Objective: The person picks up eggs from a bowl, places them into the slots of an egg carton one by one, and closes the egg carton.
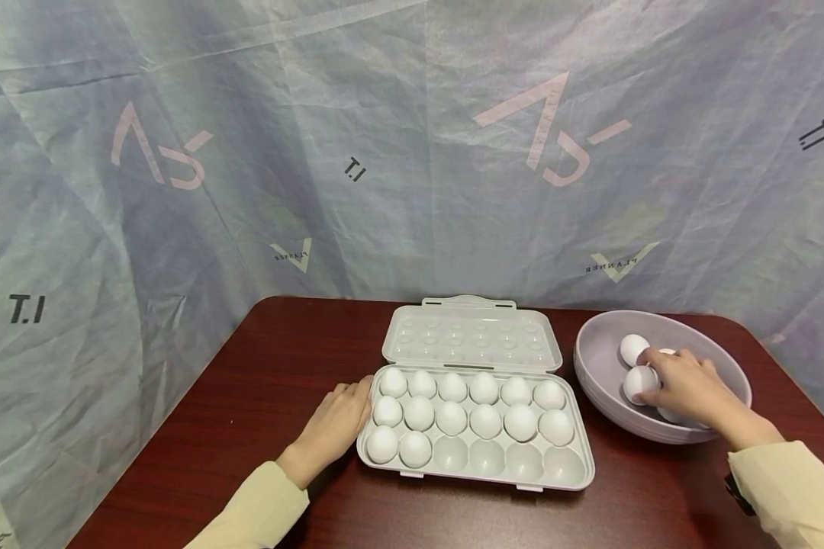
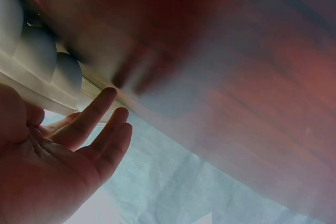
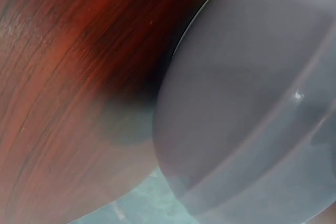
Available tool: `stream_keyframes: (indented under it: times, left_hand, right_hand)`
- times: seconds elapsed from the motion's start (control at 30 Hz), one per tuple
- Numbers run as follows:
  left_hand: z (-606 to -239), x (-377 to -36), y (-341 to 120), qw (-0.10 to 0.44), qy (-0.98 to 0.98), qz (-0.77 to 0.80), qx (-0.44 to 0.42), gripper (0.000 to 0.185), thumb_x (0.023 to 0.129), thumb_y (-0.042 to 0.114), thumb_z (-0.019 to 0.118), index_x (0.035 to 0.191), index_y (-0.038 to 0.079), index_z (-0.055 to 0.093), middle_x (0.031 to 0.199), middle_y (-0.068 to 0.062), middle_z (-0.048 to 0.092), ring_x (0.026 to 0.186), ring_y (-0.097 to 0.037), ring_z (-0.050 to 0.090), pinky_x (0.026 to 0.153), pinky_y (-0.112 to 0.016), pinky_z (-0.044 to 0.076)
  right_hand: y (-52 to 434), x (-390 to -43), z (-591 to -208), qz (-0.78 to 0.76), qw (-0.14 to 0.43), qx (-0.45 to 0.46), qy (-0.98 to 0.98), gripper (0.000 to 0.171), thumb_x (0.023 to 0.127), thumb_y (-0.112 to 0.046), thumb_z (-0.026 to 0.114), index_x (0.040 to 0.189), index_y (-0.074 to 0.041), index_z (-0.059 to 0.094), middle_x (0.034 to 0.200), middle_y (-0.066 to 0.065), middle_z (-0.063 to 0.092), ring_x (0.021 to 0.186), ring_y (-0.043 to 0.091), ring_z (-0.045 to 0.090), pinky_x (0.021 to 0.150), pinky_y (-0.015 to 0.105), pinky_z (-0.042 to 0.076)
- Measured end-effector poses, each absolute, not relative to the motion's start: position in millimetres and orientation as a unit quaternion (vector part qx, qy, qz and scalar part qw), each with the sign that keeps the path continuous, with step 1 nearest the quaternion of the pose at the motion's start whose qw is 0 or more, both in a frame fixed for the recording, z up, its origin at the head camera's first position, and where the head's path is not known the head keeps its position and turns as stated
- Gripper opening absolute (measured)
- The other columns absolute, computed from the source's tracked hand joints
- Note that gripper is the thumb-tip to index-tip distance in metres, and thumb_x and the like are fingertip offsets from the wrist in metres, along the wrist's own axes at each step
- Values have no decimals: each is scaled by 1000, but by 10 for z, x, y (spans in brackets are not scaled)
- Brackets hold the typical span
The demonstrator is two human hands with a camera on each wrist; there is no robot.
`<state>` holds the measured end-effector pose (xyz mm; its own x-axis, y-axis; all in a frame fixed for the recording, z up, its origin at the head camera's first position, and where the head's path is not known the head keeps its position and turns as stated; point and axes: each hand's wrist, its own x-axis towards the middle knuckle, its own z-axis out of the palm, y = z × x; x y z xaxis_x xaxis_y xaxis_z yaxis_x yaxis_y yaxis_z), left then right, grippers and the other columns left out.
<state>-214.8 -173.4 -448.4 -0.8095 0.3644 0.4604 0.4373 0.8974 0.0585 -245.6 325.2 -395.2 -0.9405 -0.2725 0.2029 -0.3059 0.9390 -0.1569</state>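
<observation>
An egg tray (image 1: 477,467) sits in the middle of a dark red table (image 1: 247,396), with its lid (image 1: 471,337) folded open on the far side. Fourteen eggs fill the tray: six in the far row, six in the middle row and two at the left end of the near row, so four cups in the near row are bare. The left hand (image 1: 336,424) lies flat against the left edge of the tray, fingers (image 2: 89,119) straight and spread a little. It probably rests there to keep the tray from sliding. To the right of the tray stands a gray bowl (image 1: 593,381) with loose eggs in it. The right hand (image 1: 687,389) reaches down into the bowl, and its fingers curl around one egg (image 1: 638,383), pinching it at the side nearest the tray. Another egg (image 1: 633,348) lies just behind it in the bowl. The right wrist view shows only the bowl's outer wall (image 3: 247,119) and the table beside it.
</observation>
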Motion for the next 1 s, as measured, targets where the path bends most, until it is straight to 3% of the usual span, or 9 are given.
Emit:
stream_keyframes:
  times: [0.43,0.67,1.0]
  left_hand:
    - [-4480,-2146,-1741,232,-946,-77,-214,28,91,13,48,115,0,53,90,-10,66,83,-29,61,68,-43,49]
    - [-4475,-2149,-1738,232,-946,-74,-214,27,90,13,49,114,0,53,87,-10,65,82,-29,61,68,-43,48]
    - [-4477,-2157,-1733,231,-946,-74,-213,26,90,13,50,113,1,54,84,-9,64,81,-29,61,66,-42,48]
  right_hand:
    - [3219,-2429,-3947,104,128,163,-973,54,61,-26,80,105,-3,57,102,23,60,86,36,50,60,41,30]
    - [3188,-2428,-3896,101,185,187,-959,52,56,-23,82,99,-6,58,92,15,59,84,34,49,58,40,30]
    - [3082,-2420,-3755,102,237,222,-940,54,56,-19,83,103,-10,58,99,19,62,90,38,48,66,55,34]
